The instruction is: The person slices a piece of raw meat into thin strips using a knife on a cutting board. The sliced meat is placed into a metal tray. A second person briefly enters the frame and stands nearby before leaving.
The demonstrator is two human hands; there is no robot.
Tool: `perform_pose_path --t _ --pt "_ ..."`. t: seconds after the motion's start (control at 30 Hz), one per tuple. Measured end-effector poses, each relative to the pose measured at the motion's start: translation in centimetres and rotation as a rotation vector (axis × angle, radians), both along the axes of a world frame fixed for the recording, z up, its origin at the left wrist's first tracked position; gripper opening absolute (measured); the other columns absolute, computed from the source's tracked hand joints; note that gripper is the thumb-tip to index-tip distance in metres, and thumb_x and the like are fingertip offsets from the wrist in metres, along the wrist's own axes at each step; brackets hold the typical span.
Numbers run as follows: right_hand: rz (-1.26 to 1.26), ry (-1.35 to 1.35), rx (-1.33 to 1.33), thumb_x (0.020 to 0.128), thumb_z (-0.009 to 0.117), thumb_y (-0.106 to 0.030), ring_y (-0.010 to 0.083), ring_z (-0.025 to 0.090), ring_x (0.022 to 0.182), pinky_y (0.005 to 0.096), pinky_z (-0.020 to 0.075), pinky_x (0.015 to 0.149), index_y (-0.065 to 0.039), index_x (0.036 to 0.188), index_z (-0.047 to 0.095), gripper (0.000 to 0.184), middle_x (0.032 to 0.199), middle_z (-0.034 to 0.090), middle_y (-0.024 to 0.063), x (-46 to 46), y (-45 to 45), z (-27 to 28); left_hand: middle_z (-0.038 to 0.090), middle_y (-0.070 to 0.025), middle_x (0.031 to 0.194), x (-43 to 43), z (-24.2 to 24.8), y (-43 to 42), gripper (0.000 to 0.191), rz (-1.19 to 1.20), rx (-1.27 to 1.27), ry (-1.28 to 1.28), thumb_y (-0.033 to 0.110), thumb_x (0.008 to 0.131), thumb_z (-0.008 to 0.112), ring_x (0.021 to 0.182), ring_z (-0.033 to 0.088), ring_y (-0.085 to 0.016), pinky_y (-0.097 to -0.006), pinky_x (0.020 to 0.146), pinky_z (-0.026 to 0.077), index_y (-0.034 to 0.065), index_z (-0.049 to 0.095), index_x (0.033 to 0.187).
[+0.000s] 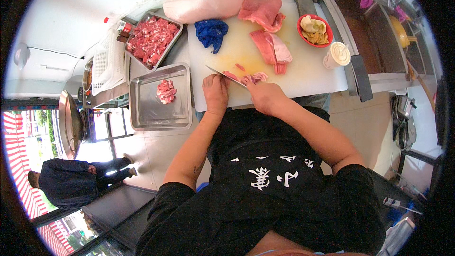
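Note:
My right hand (267, 96) grips a kitchen knife (220, 73), its handle hidden in the fist. The blade points up and left over a white cutting board (305, 81). Small meat slices (259, 77) lie along the blade's far side. Curled against the near side of the blade, close to the board's front edge, is my left hand (215, 90); whether its fingers pinch anything is hidden. Farther up the board are a cut slab of meat with a pale layer (272, 49) and a larger red piece of meat (261, 11).
Left of the board stand a steel tray (142, 113) with a little cut meat and a fuller meat tray (153, 42). A blue cloth (210, 32), red bowl of food (314, 31) and lidded cup (334, 57) rest on the board. Someone (69, 181) stands beyond a doorway.

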State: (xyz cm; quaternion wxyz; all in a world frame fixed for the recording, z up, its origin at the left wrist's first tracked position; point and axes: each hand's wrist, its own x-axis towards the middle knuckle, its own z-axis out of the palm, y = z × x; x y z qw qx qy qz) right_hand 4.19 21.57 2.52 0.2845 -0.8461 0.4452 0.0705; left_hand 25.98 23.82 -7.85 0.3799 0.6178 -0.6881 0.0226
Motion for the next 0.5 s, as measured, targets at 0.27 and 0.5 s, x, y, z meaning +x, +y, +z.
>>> perform_pose_path --t 0.27,0.5 --pt "0.017 -0.043 -0.005 0.095 0.054 -0.012 0.0441 0.073 0.095 0.0553 0.0570 0.080 0.000 0.128 0.056 0.035 0.099 0.074 0.0251 -0.3 0.3 -0.2 0.065 -0.0181 0.108 0.4 -1.2 -0.4 0.014 0.029 0.015 -0.029 0.007 0.092 0.069 0.101 0.059 -0.041 -0.0514 0.089 0.048 0.0014 0.063 0.103" --pt "-0.076 -0.178 -0.124 0.096 0.050 -0.013 0.0439 0.074 0.100 0.0535 0.0580 0.087 -0.003 0.139 0.053 0.044 0.100 0.074 0.0258 5.1 -1.2 -4.4 0.065 -0.0173 0.110 0.5 -0.7 -0.2 0.012 -0.005 0.069 -0.040 0.007 0.092 0.068 0.101 0.059 -0.040 -0.0512 0.089 0.048 0.0024 0.063 0.102"
